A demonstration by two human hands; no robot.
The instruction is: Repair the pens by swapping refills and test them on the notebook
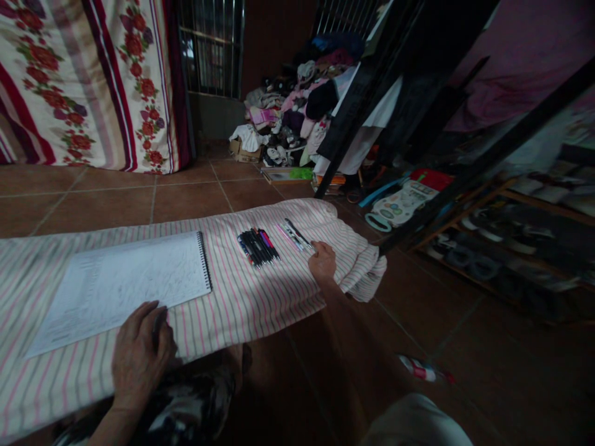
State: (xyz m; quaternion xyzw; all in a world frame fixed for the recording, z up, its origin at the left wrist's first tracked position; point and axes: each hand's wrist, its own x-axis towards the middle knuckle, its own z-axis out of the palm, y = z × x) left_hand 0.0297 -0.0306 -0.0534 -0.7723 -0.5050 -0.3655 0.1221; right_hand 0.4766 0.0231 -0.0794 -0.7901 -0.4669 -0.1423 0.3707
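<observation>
A striped pink-and-cream cloth (260, 291) covers a low surface, and a spiral-bound sketchbook (116, 291) lies on its left part. My left hand (139, 353) rests at the sketchbook's lower edge, its fingers curled around a dark pen (159, 325). A tight row of dark pens (258, 246) lies mid-cloth, with a few pink and black pens (295, 236) beside it. My right hand (322, 261) sits on the cloth, its fingertips at the ends of those pens. Those fingers partly hide what they touch.
Tiled brown floor surrounds the cloth. A red-and-white tube (423, 370) lies on it at right. A black metal frame (353, 118) slants past a heap of clothes and shoes (288, 105). A shoe rack (493, 241) stands at right, and a rose-print bedspread (88, 80) hangs at back left.
</observation>
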